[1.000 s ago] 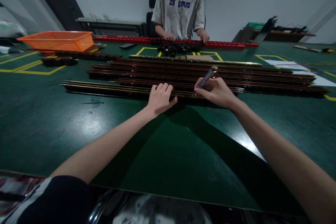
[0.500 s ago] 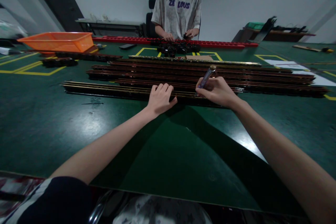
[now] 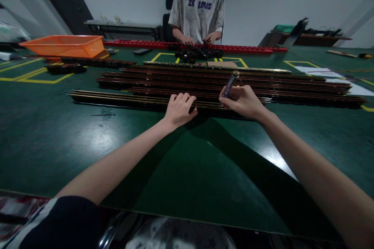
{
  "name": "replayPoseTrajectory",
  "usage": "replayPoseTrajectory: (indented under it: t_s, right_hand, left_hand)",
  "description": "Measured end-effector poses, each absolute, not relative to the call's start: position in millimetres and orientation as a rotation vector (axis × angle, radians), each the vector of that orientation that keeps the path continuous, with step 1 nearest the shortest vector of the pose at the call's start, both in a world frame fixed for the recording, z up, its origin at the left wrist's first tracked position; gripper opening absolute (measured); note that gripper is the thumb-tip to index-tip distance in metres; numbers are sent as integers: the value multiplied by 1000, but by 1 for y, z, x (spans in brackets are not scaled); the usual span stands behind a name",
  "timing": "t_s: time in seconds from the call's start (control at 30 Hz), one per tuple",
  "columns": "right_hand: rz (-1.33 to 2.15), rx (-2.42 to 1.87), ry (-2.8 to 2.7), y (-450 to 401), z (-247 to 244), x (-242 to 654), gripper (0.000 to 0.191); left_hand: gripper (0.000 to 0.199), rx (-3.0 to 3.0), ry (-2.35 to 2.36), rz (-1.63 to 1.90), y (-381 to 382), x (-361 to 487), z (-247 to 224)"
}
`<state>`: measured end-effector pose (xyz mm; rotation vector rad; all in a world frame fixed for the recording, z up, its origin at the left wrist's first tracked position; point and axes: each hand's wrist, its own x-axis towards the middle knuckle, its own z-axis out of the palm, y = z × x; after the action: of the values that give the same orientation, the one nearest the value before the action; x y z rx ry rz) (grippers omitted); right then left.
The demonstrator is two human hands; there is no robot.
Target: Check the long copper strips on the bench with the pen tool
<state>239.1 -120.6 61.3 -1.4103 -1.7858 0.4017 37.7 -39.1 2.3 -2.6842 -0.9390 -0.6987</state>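
A long dark strip (image 3: pixel 122 100) with gold edges lies across the table in front of me. My left hand (image 3: pixel 179 111) is closed over its middle, fingers across the top and thumb at the near side. Held upright in a writing grip, a pen (image 3: pixel 230 85) with a clear purplish barrel and a gold-coloured end is in my right hand (image 3: pixel 244 101). The pen's lower tip is down at the strip and partly hidden by my fingers. Just beyond lie several more dark strips (image 3: pixel 292 83) with reddish edges, side by side.
An orange basket (image 3: pixel 87 48) stands at the far left of the green table (image 3: pixel 175 179). Red slotted rails (image 3: pixel 248 49) run along the far side, where a person (image 3: pixel 196 11) handles small black parts (image 3: pixel 189 53). White paper (image 3: pixel 318 72) lies at right.
My right hand and the pen have shifted very slightly to the right along the strip. My left hand stays on the strip. The other person's hands have moved a little.
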Motion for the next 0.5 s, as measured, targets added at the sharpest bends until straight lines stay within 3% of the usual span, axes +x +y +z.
replayPoseTrajectory:
  t_s: [0.5]
  right_hand:
    - [404, -1345, -1880, -122, 62, 225, 12]
  left_hand:
    - [35, -2703, -934, -679, -41, 35, 5]
